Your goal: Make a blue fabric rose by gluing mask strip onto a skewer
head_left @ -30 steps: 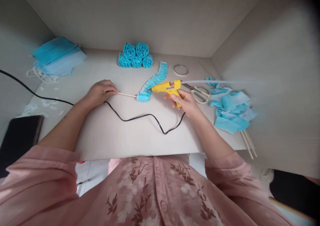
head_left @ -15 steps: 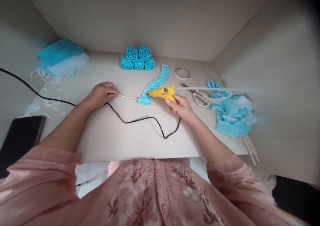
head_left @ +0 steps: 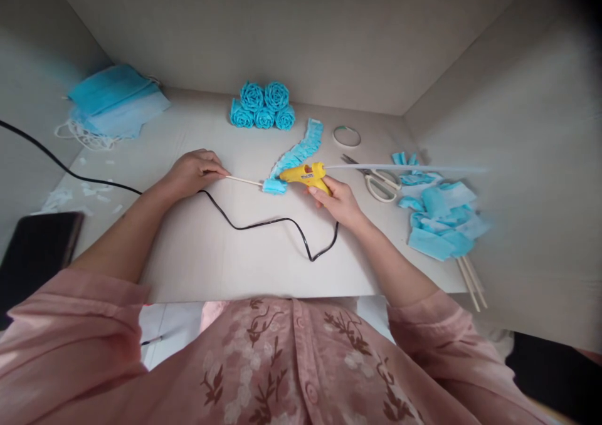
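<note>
My left hand pinches the near end of a thin wooden stick. The stick's other end is inside a small roll at the lower end of a pleated blue fabric strip, which runs up and to the right across the table. With its fingers wrapped around the handle, my right hand holds a yellow glue gun. The gun's nozzle points left, at the strip just beside the roll. A long clear glue stick juts from the gun's back.
Several rolled blue fabric flowers are stacked at the back. Face masks lie back left, a phone front left. On the right are a tape ring, scissors, fabric scraps and wooden sticks. A black cord crosses the table.
The rolled end has turned a little further, and the strip shows slightly less length. The glue gun stays close by, shifted slightly. Both hands keep their holds.
</note>
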